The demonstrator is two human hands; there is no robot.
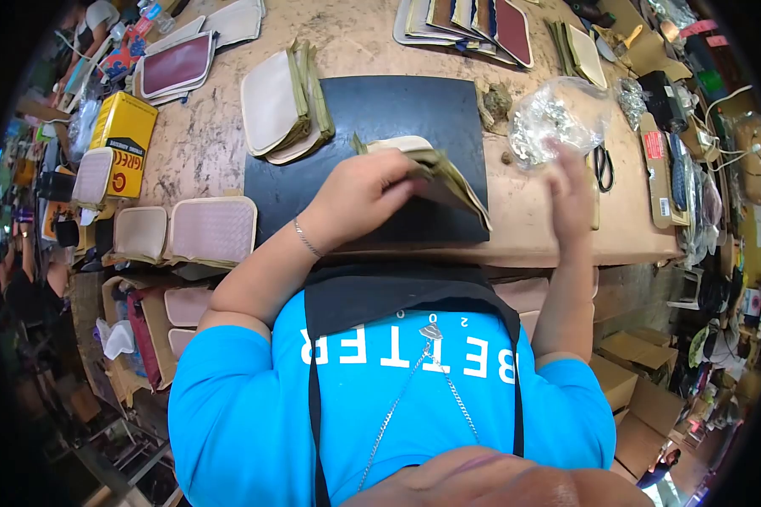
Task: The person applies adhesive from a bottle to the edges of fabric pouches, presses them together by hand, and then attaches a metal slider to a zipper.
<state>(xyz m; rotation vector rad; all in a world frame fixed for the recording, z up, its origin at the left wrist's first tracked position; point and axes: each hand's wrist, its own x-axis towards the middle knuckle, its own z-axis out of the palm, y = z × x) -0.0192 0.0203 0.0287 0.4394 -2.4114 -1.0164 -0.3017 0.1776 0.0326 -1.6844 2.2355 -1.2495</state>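
Note:
My left hand (362, 198) is closed on a beige pouch (457, 190) with raw olive-coloured edges, holding it up over a black mat (372, 101). Its thumb and fingers pinch the upper layers. Over to the right, my right hand (569, 190) is raised at the near edge of a clear plastic bag (558, 114) of small shiny metal pieces. Its fingers stretch up toward the bag, somewhat blurred, and overlap it in this view. More beige pouches (272, 101) lie stacked on the mat's far left corner.
A yellow can (125, 139) stands at the left, with textured pouches (213, 230) along the near edge. Layered panels (465, 25) lie at the back. Black-handled scissors (603, 169) sit right of my right hand. Cardboard and packaging (664, 169) line the right edge.

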